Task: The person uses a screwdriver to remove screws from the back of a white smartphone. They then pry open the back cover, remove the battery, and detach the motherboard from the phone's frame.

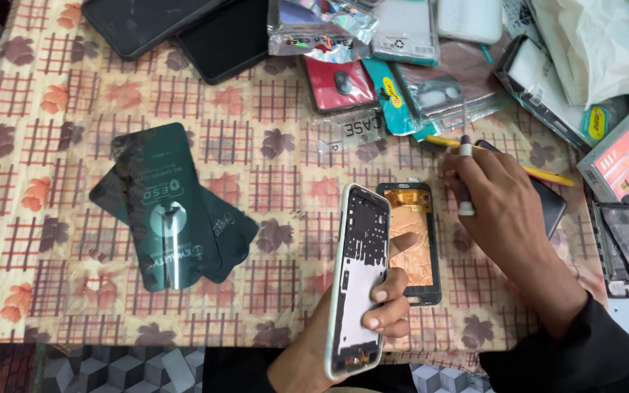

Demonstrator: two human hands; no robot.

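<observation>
Gripping a white phone frame upright near the worktop's front edge, the left hand is closed around its lower half. Just beside it lies a display panel with copper foil facing up, flat on the patterned cloth. The right hand is closed on a thin tool, partly covering a dark phone. Dark green screen protector packets lie well apart to the left; bagged phone cases crowd the far edge.

Both hands closed, gripping.
</observation>
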